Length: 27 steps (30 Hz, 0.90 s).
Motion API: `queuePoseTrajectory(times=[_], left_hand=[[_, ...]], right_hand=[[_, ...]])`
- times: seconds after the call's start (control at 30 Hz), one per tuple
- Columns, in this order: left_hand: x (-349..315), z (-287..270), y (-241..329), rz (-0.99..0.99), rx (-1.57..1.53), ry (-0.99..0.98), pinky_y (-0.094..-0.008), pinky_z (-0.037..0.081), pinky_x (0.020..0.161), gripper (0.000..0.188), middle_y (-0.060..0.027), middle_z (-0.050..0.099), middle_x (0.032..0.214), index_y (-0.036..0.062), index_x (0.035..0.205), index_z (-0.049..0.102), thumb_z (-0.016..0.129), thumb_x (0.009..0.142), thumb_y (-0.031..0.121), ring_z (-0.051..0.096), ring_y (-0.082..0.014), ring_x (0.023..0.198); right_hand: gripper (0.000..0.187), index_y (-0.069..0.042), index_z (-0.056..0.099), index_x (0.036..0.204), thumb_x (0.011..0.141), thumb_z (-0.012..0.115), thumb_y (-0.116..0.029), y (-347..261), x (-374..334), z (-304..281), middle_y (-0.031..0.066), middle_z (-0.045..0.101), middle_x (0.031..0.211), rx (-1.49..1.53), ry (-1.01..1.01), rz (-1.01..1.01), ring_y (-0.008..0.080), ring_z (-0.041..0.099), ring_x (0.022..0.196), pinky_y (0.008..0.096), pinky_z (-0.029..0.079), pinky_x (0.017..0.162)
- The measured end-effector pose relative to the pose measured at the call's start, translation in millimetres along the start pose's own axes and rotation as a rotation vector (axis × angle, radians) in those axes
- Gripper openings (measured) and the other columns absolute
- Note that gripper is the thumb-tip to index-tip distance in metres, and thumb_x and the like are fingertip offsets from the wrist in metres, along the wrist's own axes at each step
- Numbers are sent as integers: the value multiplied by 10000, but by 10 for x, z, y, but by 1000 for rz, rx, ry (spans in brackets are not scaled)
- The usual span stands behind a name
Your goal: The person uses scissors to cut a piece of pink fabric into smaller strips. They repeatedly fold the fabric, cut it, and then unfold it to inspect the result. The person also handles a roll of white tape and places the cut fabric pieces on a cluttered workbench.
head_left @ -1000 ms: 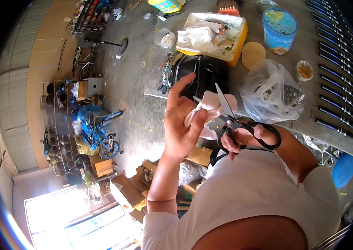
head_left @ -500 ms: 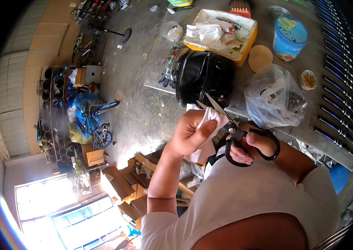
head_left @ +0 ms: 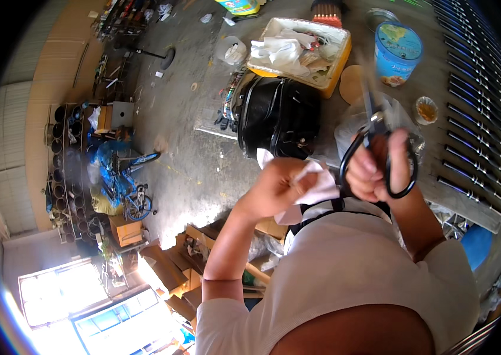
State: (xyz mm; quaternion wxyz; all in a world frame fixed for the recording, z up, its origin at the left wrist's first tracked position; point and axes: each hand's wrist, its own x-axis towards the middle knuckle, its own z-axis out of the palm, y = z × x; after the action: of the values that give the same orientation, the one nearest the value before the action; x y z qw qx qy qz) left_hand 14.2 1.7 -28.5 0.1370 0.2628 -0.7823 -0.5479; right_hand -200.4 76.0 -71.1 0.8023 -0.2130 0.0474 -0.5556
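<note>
In front of my body, my left hand [head_left: 280,188] is closed on a white cloth [head_left: 321,183], part of which hangs below the fingers. To its right my right hand [head_left: 379,168] grips black-handled scissors [head_left: 376,116], its fingers through the handle loops. The scissor blades point up and away from me, smeared by motion, and are apart from the cloth. Behind the scissors lies a clear plastic bag [head_left: 348,127], partly covered by them. A black bag [head_left: 283,115] rests just beyond my left hand.
A yellow-sided box [head_left: 338,68] with white cloths stands past the black bag. Right of it are a blue tub [head_left: 398,54], a round tan disc [head_left: 351,84] and a small cup [head_left: 425,110]. Several dark rods [head_left: 469,154] line the right side. Cardboard boxes [head_left: 165,266] lie at lower left.
My right hand has lifted the scissors away from the cloth, up and to the right, and the blades now point upward. My left hand still holds the cloth. The view has shifted slightly.
</note>
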Motion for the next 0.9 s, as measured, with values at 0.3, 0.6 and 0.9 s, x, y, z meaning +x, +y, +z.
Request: queuePoseTrajectory(times=[0.3,0.6,0.9], left_hand=[[1150,-778,-261,-188,-71,623,-218,332,500,421,38,458,631,47,758,555,519,902,442,392,-53,558],[1347,-485,-128,-202,-175,372,-213,292,445,670,12,429,736,65,1282,381,434,876,596,336,-58,520],[822,23,324,39,-214,72,-286,413,848,884,-180,487,1197,-27,1396,73,580,854,453,514,-192,980]], right_hand=[[647,-86,384,717,846,276,-711,-266,-446,-221,-16,312,563,-140,351,-255,84,300,412,236,288,346],[119,-36,484,822,786,543,-133,-259,-422,-402,168,640,921,-628,522,-413,112,536,622,242,443,629],[404,-30,506,1034,720,753,-94,-261,496,46,16,594,868,-751,449,-627,84,566,790,233,453,696]])
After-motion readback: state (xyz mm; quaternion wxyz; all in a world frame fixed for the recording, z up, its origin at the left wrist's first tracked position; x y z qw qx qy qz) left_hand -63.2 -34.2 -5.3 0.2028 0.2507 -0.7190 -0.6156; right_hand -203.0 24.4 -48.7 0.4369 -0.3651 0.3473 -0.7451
